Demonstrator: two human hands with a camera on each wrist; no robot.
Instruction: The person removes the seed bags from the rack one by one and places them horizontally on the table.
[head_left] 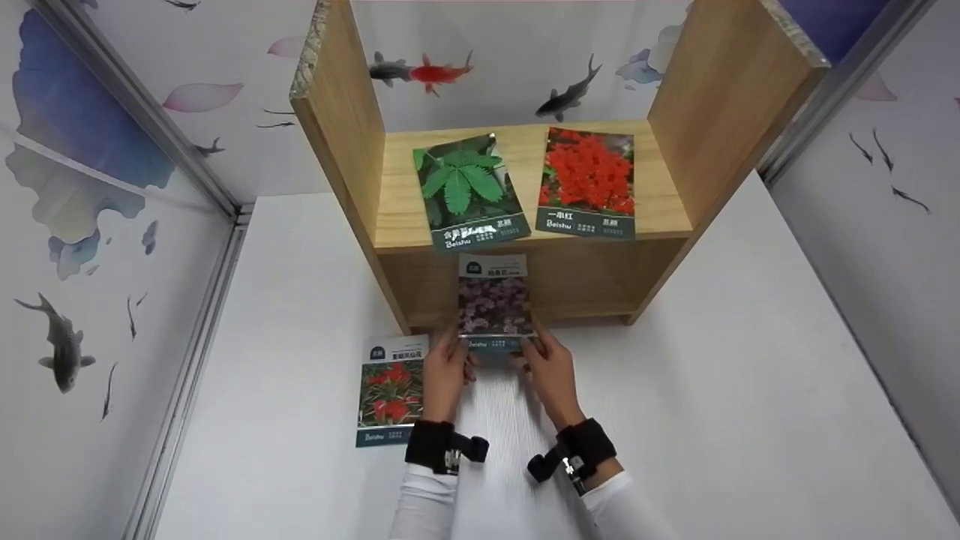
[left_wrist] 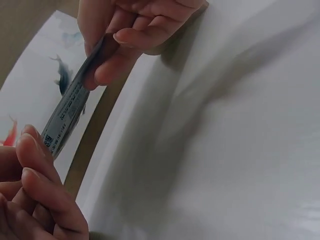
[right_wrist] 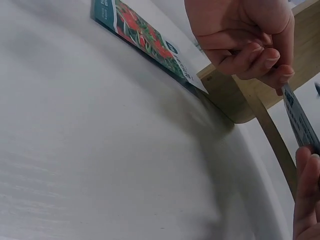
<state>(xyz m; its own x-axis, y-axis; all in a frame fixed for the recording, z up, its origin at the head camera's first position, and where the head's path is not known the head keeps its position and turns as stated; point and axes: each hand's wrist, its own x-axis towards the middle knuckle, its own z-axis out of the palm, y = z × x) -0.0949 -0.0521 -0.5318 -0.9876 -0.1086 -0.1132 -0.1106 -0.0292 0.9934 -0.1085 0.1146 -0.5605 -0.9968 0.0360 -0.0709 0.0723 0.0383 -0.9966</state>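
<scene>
A seed packet with pinkish-purple flowers (head_left: pixel 493 304) is held up before the shelf's lower compartment, its printed front towards the head camera. The left hand (head_left: pixel 444 375) pinches its lower left corner between thumb and fingers. At the lower right corner, the right hand (head_left: pixel 553 375) does likewise. In the left wrist view the packet (left_wrist: pixel 67 112) appears nearly edge-on, with small print and a barcode on its back. Another seed packet, with red flowers (head_left: pixel 390 397), lies on the table beside the left hand, which partly covers its right edge.
The wooden shelf unit (head_left: pixel 517 241) stands on the white table (head_left: pixel 735 360). On its upper board lie a green-leaf packet (head_left: pixel 469 187) and a red-blossom packet (head_left: pixel 587 172), both jutting slightly over the front edge. Side panels rise at both ends; fish-patterned walls (head_left: pixel 502 37) surround the table.
</scene>
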